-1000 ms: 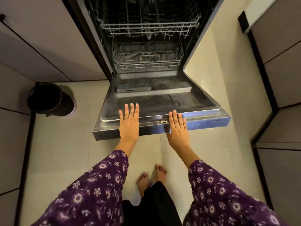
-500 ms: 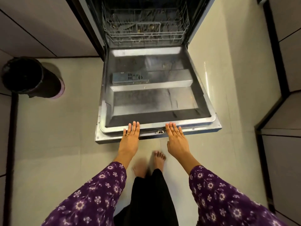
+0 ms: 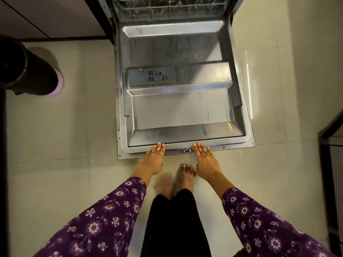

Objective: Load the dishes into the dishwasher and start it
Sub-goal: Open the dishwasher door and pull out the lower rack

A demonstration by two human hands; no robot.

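The dishwasher door (image 3: 181, 112) lay open mid-frame, the left hand (image 3: 153, 156) and right hand (image 3: 206, 158) flat on its near rim, fingers straight, holding nothing. No dishes were in sight; loading and starting seemed all still ahead.

Cut off by the top edge: dishwasher rack (image 3: 167, 8), contents blurred. Cropped at left: black bin (image 3: 27, 71). Motion-blurred: one bare foot (image 3: 163, 184).

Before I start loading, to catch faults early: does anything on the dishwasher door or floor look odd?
Nothing stands out. The dishwasher door lies open, square, its detergent dispenser looks shut, with only dull streaks inside. Left hand and right hand touch its front edge, fingers straight. No spill on the floor.
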